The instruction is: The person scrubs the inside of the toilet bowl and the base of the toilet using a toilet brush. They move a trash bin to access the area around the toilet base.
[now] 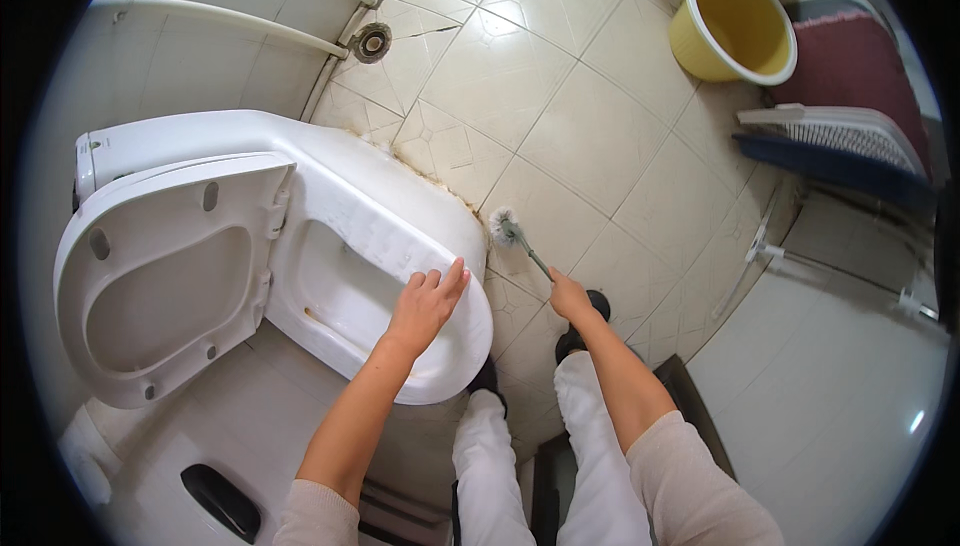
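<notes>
My right hand (570, 295) grips the green-grey handle of a toilet brush (510, 228). The brush's white bristle head is low over the floor tiles, just off the front of a white toilet (471, 306); whether it touches the tiles I cannot tell. My left hand (429, 298) is over the toilet bowl with its fingertips at the far rim, holding nothing, fingers partly spread. The toilet's seat and lid (169, 283) are raised and lean back towards the tank. A small brown stain (315, 315) shows inside the bowl. Yellow-brown grime (420, 167) runs along the toilet's base.
A floor drain (373, 43) lies by the wall, near two white pipes (225, 20). At the upper right stand a yellow bucket (682, 39), a white rack (832, 122) and a dark red cloth (847, 58). My black shoes (570, 343) are beside the toilet.
</notes>
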A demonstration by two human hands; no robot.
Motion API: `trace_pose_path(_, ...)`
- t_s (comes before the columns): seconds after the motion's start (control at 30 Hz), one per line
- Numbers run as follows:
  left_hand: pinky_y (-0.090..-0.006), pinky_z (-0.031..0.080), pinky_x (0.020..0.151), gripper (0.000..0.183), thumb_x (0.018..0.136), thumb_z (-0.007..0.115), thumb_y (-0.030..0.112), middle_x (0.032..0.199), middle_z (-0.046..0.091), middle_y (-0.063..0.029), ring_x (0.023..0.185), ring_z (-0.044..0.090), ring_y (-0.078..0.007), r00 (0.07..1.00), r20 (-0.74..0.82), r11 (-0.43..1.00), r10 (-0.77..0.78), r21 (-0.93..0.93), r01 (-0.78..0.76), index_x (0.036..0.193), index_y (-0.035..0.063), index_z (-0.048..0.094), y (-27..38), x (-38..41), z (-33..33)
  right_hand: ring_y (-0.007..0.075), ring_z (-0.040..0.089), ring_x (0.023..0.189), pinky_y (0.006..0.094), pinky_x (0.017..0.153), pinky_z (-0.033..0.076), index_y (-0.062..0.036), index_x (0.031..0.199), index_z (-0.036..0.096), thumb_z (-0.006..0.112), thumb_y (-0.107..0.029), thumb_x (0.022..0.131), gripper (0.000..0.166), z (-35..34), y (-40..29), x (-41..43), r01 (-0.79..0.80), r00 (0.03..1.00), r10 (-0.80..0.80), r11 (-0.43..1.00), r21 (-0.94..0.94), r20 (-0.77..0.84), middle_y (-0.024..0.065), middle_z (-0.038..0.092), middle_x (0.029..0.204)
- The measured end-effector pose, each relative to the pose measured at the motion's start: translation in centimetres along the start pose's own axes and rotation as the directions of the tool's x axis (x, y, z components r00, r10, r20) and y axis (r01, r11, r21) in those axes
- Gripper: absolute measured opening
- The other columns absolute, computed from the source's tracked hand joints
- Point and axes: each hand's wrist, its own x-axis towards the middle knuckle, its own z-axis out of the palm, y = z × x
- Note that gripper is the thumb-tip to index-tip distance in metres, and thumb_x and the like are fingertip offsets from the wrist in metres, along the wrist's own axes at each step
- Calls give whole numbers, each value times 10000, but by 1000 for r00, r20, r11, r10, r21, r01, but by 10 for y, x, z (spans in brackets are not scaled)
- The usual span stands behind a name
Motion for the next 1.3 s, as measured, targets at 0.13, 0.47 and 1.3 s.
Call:
trace_pose_path(0.13, -279, 392, 710, 435, 742, 529, 96, 1284, 462, -39, 807, 489, -150, 999, -44, 999, -3, -39, 2, 1177, 77, 544, -1, 3, 3, 397, 560, 947, 468, 806, 438, -83, 1322, 396, 418, -137, 889, 437, -22, -4, 0, 112, 991, -107, 992, 57, -86, 240, 590, 1038)
trace_pose_path(0.47, -268, 393, 734, 413, 785, 507, 113, 1288, 442, -31, 879, 485, -150, 999, 13, 992, -42, -117, 43, 1195, 71, 535, -7, 7, -5, 406, 534, 1001, 433, 883, 420, -52, 1310, 400, 428, -139, 877, 442, -91, -27, 2, 214, 973, -214, 977, -9, -92, 252, 545, 1117)
trace_pose_path(1.3, -365, 390, 761, 390, 736, 564, 40, 1235, 510, -88, 912, 530, -221, 413, -31, 376, -910, -481, 792, 1126, 46, 580, 95, 139, -40, 436, 579, 807, 460, 695, 466, -33, 1258, 442, 414, -176, 917, 371, -99, -85, 93, 515, 832, -511, 856, 41, 215, 285, 591, 849)
